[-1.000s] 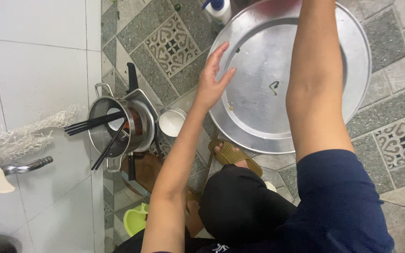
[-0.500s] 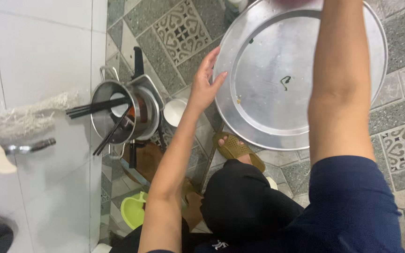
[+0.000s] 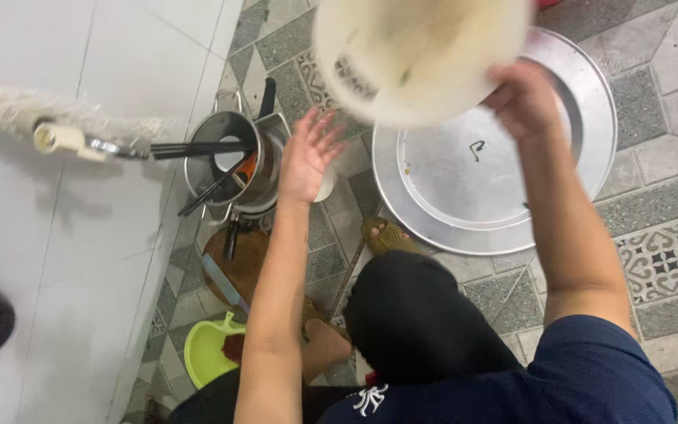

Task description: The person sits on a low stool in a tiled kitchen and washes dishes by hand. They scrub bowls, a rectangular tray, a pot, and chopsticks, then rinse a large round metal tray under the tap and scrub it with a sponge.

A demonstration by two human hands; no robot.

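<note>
Since the earlier frame, right hand [image 3: 521, 96] has come off the large round metal tray [image 3: 504, 184] and now lifts a blurred cream round basin [image 3: 421, 55] above the tray's far edge, fingers clamped on its rim. Left hand [image 3: 308, 157] is off the tray too, fingers spread, holding nothing, over the steel pot with black utensils [image 3: 225, 161]. Tray lies flat on the tiled floor [image 3: 661, 165].
</note>
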